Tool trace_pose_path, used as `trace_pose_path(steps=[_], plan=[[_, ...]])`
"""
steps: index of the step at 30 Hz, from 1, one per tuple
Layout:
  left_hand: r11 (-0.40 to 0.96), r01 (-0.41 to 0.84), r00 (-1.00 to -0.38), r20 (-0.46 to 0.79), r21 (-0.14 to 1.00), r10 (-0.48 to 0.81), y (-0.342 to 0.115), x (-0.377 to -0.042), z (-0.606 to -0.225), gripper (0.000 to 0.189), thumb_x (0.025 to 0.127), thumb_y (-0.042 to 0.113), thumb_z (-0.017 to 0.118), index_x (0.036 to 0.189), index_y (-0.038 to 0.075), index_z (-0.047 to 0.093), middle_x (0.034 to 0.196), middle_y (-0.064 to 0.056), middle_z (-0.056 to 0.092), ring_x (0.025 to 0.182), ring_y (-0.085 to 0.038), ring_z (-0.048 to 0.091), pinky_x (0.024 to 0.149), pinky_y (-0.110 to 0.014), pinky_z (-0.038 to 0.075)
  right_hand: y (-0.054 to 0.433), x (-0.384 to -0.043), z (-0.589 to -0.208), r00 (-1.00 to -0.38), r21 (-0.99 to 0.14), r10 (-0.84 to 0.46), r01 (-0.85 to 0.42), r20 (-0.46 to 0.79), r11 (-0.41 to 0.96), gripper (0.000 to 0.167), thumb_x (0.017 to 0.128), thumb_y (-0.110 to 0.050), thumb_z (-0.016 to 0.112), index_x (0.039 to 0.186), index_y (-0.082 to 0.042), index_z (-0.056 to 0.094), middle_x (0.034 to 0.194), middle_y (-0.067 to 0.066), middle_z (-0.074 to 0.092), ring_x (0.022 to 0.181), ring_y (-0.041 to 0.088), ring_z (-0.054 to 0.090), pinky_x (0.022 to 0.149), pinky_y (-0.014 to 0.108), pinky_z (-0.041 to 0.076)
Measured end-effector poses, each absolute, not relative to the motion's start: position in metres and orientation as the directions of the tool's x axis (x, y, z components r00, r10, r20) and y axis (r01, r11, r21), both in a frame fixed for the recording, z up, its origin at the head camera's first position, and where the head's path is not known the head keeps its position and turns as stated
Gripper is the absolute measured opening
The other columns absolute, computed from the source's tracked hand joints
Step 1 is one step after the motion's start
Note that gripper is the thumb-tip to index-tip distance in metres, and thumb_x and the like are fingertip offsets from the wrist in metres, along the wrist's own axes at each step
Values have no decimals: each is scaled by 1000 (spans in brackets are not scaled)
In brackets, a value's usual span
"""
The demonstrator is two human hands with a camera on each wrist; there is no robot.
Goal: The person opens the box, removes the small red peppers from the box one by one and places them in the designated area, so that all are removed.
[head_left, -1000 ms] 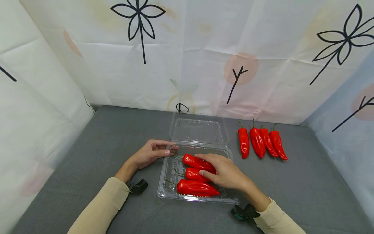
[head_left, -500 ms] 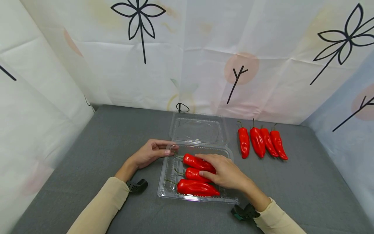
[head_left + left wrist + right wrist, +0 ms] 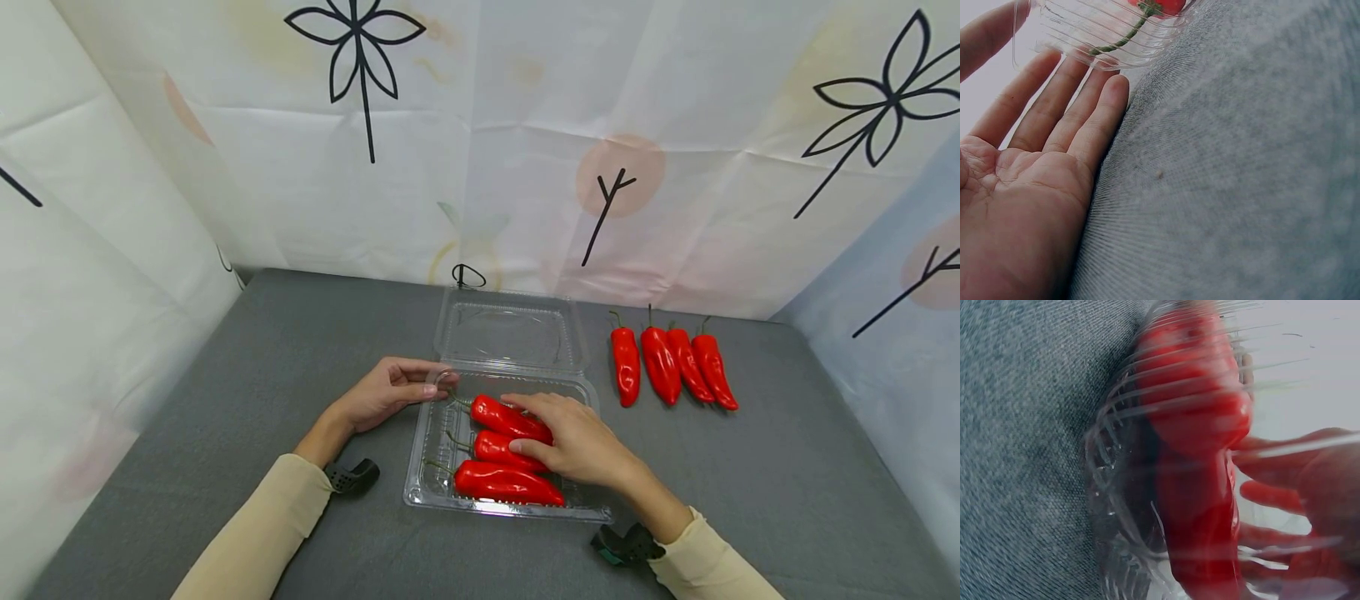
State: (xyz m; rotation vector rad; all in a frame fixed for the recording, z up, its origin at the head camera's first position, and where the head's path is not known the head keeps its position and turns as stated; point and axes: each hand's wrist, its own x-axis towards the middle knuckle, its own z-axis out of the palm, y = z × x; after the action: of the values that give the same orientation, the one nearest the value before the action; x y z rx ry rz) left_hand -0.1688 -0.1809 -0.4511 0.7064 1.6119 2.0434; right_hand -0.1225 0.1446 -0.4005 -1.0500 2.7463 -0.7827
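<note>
A clear plastic clamshell container [image 3: 417,479] lies open on the grey table, its lid [image 3: 510,333] folded back away from me. Three red peppers lie side by side in its base, stems to the left: a far pepper [image 3: 495,415], a middle pepper [image 3: 495,447] and a near pepper [image 3: 506,483]. At the back left corner my left hand [image 3: 390,393] holds the rim, thumb on one side of the clear wall and fingers on the other. My right hand [image 3: 577,442] grips the far pepper from above, fingers over its far side and thumb by the middle pepper.
To the right of the lid, several more red peppers [image 3: 660,364] lie in a row on the grey table [image 3: 750,492], stems toward the back. A patterned cloth [image 3: 517,208] hangs behind the table and along both sides.
Under my right hand the far and middle peppers have shifted very slightly, and the hand has edged a little to the left. My left hand keeps its place at the container's corner.
</note>
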Motion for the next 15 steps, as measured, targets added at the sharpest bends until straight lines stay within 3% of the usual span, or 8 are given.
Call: trace_pose_path(steps=[10,15], plan=[[-220,-14,-774,129,975,620,-181,-170,-454,44,99,1,63,138,-15,51,136,-29,58,127,-28,60,107,-42,48,143,-121,-400,-778,-508,-620,-575,98,641,64,86,-29,82,144,-18,58,127,6,67,114,26,62,93,53,53],[-215,-13,-775,126,977,619,-181,-170,-453,44,99,2,63,138,-14,52,136,-29,58,127,-28,60,107,-41,48,143,-121,-399,-776,-523,-622,-575,105,629,65,85,-27,83,144,-17,58,124,3,67,109,22,64,89,47,55]])
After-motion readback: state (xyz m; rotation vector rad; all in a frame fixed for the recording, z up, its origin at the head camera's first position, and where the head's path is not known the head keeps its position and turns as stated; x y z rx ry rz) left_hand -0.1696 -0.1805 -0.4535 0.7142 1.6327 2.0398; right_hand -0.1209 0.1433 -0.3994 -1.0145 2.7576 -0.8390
